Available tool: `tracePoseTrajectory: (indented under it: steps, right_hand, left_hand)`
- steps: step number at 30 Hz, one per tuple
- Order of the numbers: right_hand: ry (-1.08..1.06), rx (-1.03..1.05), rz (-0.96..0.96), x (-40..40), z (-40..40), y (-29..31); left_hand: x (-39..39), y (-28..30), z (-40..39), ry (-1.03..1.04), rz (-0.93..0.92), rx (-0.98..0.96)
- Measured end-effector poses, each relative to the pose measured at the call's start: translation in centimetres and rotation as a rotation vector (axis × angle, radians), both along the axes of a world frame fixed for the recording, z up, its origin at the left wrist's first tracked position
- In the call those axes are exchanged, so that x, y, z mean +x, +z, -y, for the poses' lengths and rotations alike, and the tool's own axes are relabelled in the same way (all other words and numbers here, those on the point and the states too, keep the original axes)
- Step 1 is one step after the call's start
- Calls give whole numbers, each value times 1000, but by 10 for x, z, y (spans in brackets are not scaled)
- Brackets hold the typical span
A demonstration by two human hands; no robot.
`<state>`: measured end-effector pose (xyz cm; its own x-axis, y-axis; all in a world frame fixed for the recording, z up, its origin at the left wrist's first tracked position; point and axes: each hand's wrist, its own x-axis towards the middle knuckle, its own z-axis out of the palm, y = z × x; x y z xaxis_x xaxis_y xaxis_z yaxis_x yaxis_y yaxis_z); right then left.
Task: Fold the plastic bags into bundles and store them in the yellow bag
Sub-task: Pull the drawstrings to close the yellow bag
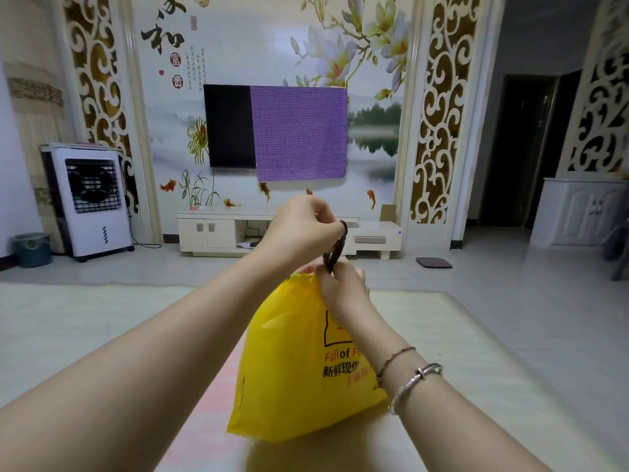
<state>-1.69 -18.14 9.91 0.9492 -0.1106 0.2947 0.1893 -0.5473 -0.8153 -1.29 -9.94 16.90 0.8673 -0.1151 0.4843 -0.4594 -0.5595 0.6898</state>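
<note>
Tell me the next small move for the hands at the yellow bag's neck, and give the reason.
Probably wind the dark band around the gathered neck once more. The right hand pinches the yellow bag shut at the top, while the left hand holds the band stretched upward from that neck. The bag looks full and rests on the table, so closing it seems the remaining step.

We look from one head-worn camera, forward and slightly down, close over the table (476,352), television (228,126) far at twelve o'clock.
</note>
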Motion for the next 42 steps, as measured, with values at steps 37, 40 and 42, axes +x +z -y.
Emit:
tracePoseTrajectory:
  steps: [37, 40, 42]
  right_hand:
    - [484, 129, -75, 45, 41, 40]
    - [584, 116, -95, 37, 63, 42]
    - [560, -5, -46, 34, 72, 41]
  left_hand:
    - [18, -49, -35, 14, -269, -67]
    - [24, -50, -26, -81, -293, 29]
    - [28, -53, -19, -157, -301, 4]
